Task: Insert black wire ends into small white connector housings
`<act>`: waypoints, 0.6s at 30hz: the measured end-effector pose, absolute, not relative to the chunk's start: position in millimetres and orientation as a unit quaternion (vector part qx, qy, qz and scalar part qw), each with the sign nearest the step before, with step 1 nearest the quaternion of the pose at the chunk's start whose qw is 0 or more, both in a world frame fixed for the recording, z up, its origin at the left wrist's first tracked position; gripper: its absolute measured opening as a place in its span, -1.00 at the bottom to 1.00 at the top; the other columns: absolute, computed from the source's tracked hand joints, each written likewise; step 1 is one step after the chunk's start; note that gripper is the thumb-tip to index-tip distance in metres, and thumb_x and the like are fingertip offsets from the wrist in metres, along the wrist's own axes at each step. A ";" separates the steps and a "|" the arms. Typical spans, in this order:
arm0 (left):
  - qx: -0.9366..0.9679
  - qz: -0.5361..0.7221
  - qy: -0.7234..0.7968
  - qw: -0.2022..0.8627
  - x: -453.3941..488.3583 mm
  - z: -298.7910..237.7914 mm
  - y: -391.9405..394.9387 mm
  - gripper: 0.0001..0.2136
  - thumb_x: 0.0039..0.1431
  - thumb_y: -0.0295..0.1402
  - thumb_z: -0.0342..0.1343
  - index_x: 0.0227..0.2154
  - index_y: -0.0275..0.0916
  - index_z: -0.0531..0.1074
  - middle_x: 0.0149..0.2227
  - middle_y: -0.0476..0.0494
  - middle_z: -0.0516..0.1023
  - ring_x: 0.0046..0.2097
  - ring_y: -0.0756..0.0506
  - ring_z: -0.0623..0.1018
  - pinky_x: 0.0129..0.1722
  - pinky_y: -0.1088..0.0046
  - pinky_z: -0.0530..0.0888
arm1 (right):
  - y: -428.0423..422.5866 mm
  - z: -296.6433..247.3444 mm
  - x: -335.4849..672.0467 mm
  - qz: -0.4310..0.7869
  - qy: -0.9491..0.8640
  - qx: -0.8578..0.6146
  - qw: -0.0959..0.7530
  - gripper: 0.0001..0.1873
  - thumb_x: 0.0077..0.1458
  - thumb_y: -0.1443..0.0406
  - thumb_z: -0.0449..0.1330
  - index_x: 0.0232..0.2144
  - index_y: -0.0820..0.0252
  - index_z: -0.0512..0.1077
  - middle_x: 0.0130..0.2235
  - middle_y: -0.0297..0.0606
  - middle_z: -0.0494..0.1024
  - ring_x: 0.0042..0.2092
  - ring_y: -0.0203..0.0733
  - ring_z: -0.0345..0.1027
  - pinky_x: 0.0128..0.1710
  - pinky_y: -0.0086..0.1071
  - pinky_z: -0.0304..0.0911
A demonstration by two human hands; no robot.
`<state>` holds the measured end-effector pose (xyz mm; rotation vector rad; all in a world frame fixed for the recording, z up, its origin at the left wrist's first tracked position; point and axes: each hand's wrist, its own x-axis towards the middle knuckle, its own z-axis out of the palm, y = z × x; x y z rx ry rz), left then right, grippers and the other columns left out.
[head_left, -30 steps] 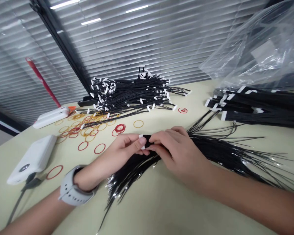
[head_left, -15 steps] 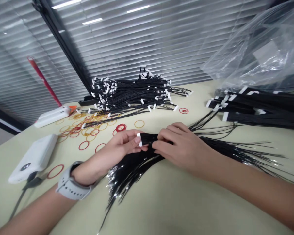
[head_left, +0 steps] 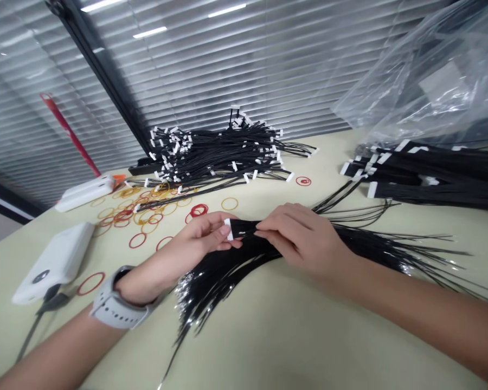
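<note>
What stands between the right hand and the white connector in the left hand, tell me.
Nothing visible blocks the way. Only a short exposed stretch of black wires runs from the white connector, held by the left hand, to where the right hand pinches them.

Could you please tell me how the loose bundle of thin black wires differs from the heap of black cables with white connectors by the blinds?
The loose bundle of thin black wires shows small silvery tips, whereas the heap of black cables shows white connectors. The bundle spreads low; the heap is piled higher. The bundle lies near; the heap lies farther back. Both are black and rest on the pale table.
</note>
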<state>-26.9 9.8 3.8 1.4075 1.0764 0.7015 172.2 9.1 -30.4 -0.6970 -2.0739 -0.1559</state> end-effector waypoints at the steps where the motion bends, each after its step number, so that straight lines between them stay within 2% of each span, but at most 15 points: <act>1: 0.605 0.301 0.459 0.576 -27.0 4.0 9.7 -0.83 0.15 -0.35 0.03 -0.20 -0.24 0.38 -0.24 -0.06 0.47 -0.19 -0.03 0.49 -0.09 0.39 0.38 | 9.4 -31.2 172.2 -0.071 -0.851 -0.290 0.433 -0.80 0.13 0.40 0.01 -0.46 0.30 0.40 -0.49 -0.26 0.41 -0.43 -0.31 0.21 -0.39 -0.39 0.16; 5: 0.650 0.280 0.464 0.532 -26.4 6.9 8.7 -0.82 0.15 -0.34 0.02 -0.20 -0.25 0.38 -0.26 -0.07 0.47 -0.21 -0.04 0.50 -0.14 0.42 0.39 | 8.7 -34.0 170.5 -0.094 -0.864 -0.331 0.367 -0.75 0.12 0.41 -0.01 -0.48 0.28 0.45 -0.50 -0.27 0.35 -0.47 -0.31 0.14 -0.42 -0.38 0.11; 11: 0.737 0.219 0.475 0.430 -24.0 10.6 5.9 -0.78 0.18 -0.33 -0.04 -0.14 -0.26 0.34 -0.36 -0.06 0.49 -0.25 -0.04 0.48 -0.22 0.44 0.38 | 6.8 -37.1 168.8 -0.134 -0.869 -0.319 0.353 -0.74 0.08 0.43 0.01 -0.53 0.27 0.45 -0.53 -0.29 0.32 -0.49 -0.32 0.13 -0.42 -0.39 0.08; 18: 0.744 0.196 0.437 0.465 -27.1 8.5 4.2 -0.80 0.20 -0.37 -0.07 -0.13 -0.22 0.32 -0.34 -0.03 0.46 -0.25 0.00 0.45 -0.24 0.51 0.37 | 3.3 -36.0 169.7 -0.144 -0.877 -0.282 0.362 -0.75 0.08 0.44 0.01 -0.54 0.28 0.44 -0.54 -0.29 0.34 -0.48 -0.33 0.16 -0.43 -0.40 0.07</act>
